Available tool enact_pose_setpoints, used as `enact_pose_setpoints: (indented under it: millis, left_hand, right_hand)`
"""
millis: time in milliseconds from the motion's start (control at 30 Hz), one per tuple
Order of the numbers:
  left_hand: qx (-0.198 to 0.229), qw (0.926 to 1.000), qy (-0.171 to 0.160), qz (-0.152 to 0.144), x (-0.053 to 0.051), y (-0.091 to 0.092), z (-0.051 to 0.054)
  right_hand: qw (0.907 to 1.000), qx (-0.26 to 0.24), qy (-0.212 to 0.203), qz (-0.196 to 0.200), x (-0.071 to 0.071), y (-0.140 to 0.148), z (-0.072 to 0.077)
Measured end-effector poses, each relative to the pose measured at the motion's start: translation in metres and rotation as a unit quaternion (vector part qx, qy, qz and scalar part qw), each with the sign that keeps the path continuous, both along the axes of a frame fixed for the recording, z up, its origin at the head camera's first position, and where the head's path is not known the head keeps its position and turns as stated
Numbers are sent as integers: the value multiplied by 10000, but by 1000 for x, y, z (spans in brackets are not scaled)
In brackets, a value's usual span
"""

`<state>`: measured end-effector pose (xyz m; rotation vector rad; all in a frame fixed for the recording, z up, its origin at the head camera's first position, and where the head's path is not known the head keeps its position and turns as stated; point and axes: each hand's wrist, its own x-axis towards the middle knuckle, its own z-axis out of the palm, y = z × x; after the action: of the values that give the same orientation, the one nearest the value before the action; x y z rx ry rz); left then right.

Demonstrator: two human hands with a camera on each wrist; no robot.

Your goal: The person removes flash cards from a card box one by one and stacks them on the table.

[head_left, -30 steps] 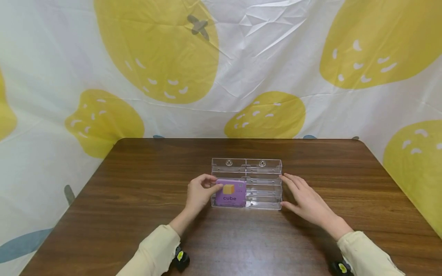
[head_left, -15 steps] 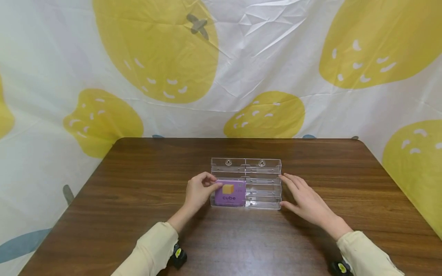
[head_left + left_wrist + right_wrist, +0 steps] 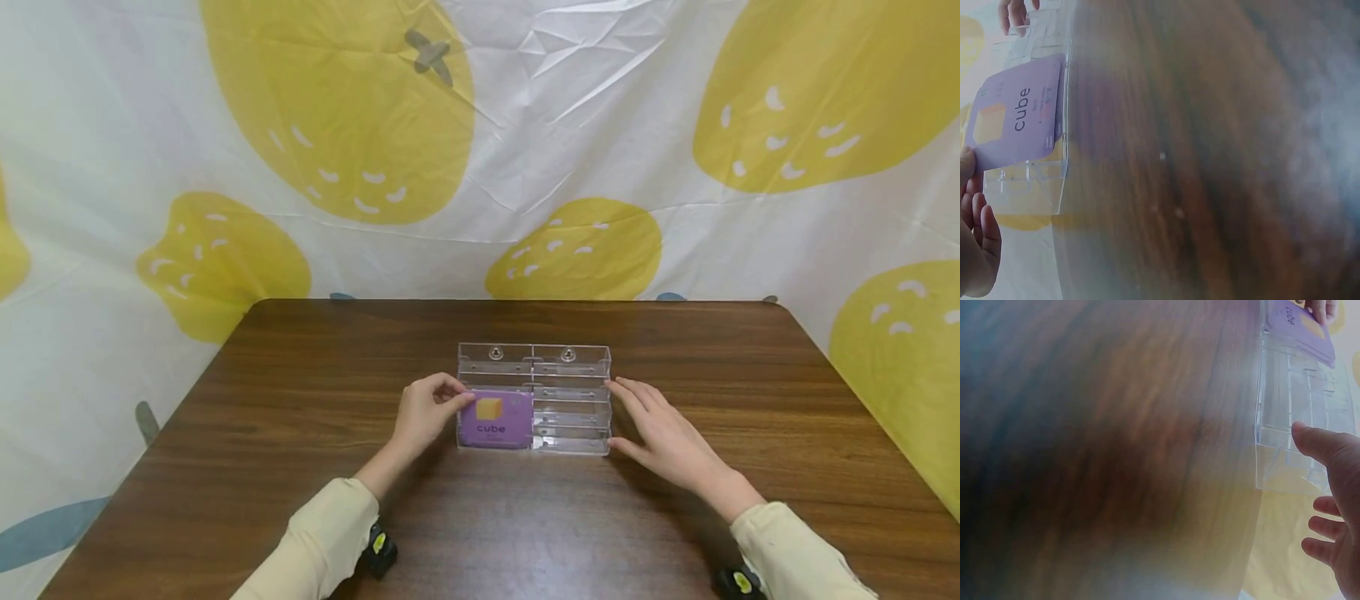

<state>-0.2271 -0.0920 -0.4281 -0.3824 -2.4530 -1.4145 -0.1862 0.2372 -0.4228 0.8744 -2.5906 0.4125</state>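
Observation:
A purple card printed "cube" (image 3: 497, 421) with a yellow cube picture stands in the front left pocket of a clear plastic card holder (image 3: 573, 446). My left hand (image 3: 423, 412) pinches its upper left corner between thumb and fingers. Behind its lower edge, the left wrist view shows another purple edge (image 3: 1060, 103), so more than one card may be there. My right hand (image 3: 667, 437) touches the holder's right side with fingertips and thumb, fingers fairly straight. In the right wrist view the thumb (image 3: 1319, 442) lies against the clear wall.
The holder has two columns of stepped pockets, with two round hanging holes at the back. It stands on a brown wood-grain table (image 3: 480, 525). A white curtain with yellow fruit prints (image 3: 345, 108) hangs behind the table's far edge.
My left hand has moved slightly left, and the purple card has shifted left with it inside the pocket. The right hand stays in place on the holder.

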Motion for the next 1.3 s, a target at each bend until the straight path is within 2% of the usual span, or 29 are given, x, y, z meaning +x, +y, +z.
enact_pose_setpoints:
  millis: [200, 567, 833, 933, 1067, 1167, 1200, 1300]
  left_hand:
    - [-36, 10000, -38, -59, -1, -2, 2]
    - [212, 9998, 7, -42, -3, -4, 4]
    - [645, 9977, -190, 127, -2, -6, 8]
    - [1068, 9933, -428, 93, -2, -5, 10]
    - [1680, 9832, -711, -31, -3, -5, 13]
    - [1963, 9772, -801, -119, -1, -5, 17]
    - [2038, 9751, -866, -143, 1, -4, 21]
    - [2145, 9721, -937, -158, 5, -5, 25]
  right_hand:
    - [10000, 11, 24, -9, 0, 0, 0]
    - [10000, 42, -2, -42, -1, 0, -1]
    - [10000, 1, 69, 23, 0, -1, 0]
    - [9999, -20, 127, 64, 0, -1, 0]
    - [9998, -30, 157, 85, 0, -1, -1]
    - [9999, -23, 128, 63, 0, -1, -1]
    - [9999, -25, 119, 58, 0, -1, -2]
    - [10000, -11, 68, 17, 0, 0, -1]
